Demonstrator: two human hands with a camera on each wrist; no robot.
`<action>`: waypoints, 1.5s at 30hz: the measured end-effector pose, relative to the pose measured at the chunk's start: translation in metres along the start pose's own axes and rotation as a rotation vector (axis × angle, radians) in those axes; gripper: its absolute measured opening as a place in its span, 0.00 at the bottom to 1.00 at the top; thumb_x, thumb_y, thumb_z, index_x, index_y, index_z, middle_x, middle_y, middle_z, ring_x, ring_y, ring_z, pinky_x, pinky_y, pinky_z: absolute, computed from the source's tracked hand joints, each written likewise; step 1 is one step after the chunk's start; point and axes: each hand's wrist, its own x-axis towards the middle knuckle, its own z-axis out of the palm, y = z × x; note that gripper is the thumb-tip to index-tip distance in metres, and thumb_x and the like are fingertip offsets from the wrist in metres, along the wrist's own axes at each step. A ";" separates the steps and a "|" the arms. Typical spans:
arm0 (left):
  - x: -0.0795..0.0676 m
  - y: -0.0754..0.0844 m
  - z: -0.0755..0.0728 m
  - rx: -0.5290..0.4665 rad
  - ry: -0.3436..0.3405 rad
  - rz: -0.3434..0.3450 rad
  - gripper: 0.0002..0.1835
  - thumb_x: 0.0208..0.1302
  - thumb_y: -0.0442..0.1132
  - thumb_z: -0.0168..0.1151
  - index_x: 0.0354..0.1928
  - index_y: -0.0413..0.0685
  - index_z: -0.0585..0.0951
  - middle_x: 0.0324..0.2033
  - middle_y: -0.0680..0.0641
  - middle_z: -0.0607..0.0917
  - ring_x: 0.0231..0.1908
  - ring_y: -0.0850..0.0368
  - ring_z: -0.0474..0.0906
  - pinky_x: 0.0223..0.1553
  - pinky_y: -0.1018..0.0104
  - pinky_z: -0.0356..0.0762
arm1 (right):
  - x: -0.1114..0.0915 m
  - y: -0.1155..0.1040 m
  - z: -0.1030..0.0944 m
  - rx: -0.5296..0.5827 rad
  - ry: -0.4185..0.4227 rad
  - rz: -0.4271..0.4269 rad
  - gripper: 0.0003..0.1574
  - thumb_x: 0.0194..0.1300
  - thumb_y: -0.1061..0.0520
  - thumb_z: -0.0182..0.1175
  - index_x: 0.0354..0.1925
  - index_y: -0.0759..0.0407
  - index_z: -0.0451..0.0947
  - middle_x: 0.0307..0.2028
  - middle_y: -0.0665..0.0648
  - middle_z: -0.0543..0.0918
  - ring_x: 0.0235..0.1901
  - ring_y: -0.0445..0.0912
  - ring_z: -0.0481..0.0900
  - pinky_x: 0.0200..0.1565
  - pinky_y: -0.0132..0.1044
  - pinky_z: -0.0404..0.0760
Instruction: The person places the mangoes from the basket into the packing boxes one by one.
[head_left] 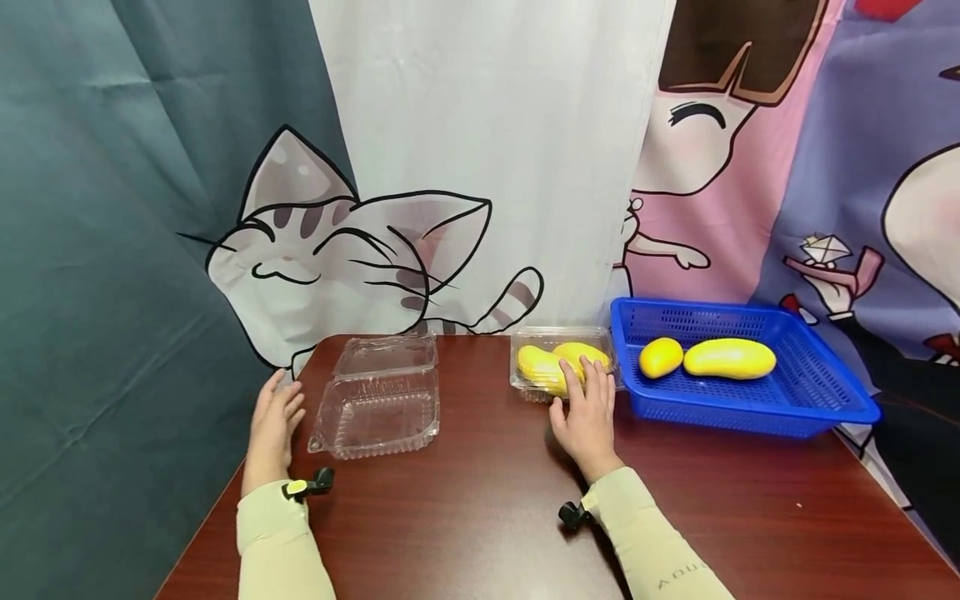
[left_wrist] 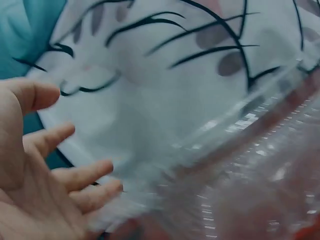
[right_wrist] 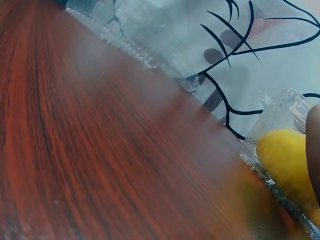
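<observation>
My left hand (head_left: 274, 421) is raised at the left edge of the table with its fingers spread, holding nothing. Just right of it stands a clear plastic clamshell box (head_left: 378, 417) with its lid (head_left: 386, 354) tipped back; in the left wrist view the box's ribbed wall (left_wrist: 250, 175) lies beside the fingers. Over a second clear box (head_left: 531, 392) reaches my right hand (head_left: 588, 421), fingers extended and overlapping two yellow mangoes (head_left: 538, 367) inside. The right wrist view catches part of one mango (right_wrist: 285, 157) behind a finger; the other fingertips are hidden there.
Against the second box's right side stands a blue perforated basket (head_left: 742, 412) holding a small mango (head_left: 661, 357) and a longer one (head_left: 730, 358). A printed cloth curtain (head_left: 495, 125) hangs right behind the brown wooden table (head_left: 480, 500).
</observation>
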 end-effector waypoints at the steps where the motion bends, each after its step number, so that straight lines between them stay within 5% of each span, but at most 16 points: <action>1: 0.003 -0.006 0.001 -0.055 -0.055 -0.004 0.33 0.80 0.52 0.43 0.81 0.69 0.48 0.77 0.44 0.55 0.75 0.49 0.53 0.69 0.62 0.58 | 0.000 0.000 0.000 -0.002 0.000 0.001 0.39 0.56 0.58 0.60 0.69 0.55 0.70 0.69 0.69 0.66 0.70 0.70 0.59 0.67 0.70 0.50; 7: 0.014 -0.038 0.008 -0.271 -0.298 -0.011 0.34 0.83 0.45 0.38 0.80 0.75 0.37 0.80 0.47 0.44 0.79 0.47 0.42 0.75 0.55 0.46 | -0.002 0.000 0.000 0.017 0.001 0.010 0.40 0.56 0.58 0.60 0.69 0.55 0.71 0.69 0.70 0.66 0.70 0.71 0.58 0.68 0.69 0.48; 12: 0.022 -0.051 0.022 -0.184 -0.362 0.075 0.40 0.78 0.29 0.37 0.81 0.74 0.40 0.80 0.42 0.45 0.78 0.43 0.42 0.76 0.51 0.42 | -0.002 0.002 0.002 0.012 0.026 -0.006 0.39 0.55 0.58 0.60 0.68 0.56 0.71 0.68 0.70 0.66 0.70 0.71 0.59 0.67 0.71 0.50; 17: 0.023 -0.059 0.037 -0.090 -0.363 0.147 0.50 0.62 0.16 0.32 0.81 0.66 0.45 0.77 0.33 0.52 0.76 0.39 0.48 0.75 0.46 0.43 | -0.001 0.002 0.001 0.027 0.027 -0.003 0.39 0.55 0.58 0.60 0.68 0.55 0.71 0.68 0.70 0.67 0.70 0.70 0.59 0.67 0.70 0.50; 27: 0.014 -0.065 0.080 -0.026 -0.368 0.179 0.46 0.52 0.12 0.32 0.78 0.37 0.46 0.71 0.26 0.61 0.73 0.34 0.55 0.72 0.43 0.47 | 0.000 0.001 -0.002 0.033 0.019 -0.004 0.38 0.56 0.57 0.58 0.67 0.57 0.72 0.67 0.70 0.68 0.69 0.70 0.60 0.66 0.72 0.52; 36: 0.002 -0.070 0.106 -0.014 -0.373 0.192 0.45 0.54 0.13 0.34 0.78 0.41 0.50 0.71 0.29 0.63 0.73 0.36 0.56 0.72 0.41 0.48 | 0.001 0.000 0.000 0.040 0.019 -0.002 0.39 0.55 0.58 0.60 0.67 0.57 0.72 0.67 0.70 0.68 0.69 0.70 0.60 0.66 0.72 0.51; 45: -0.003 -0.073 0.112 -0.017 -0.380 0.210 0.43 0.56 0.13 0.35 0.77 0.40 0.53 0.71 0.31 0.65 0.73 0.36 0.57 0.72 0.41 0.48 | 0.011 0.001 -0.009 0.112 0.035 -0.067 0.33 0.56 0.59 0.61 0.62 0.61 0.75 0.62 0.70 0.72 0.65 0.70 0.65 0.65 0.67 0.59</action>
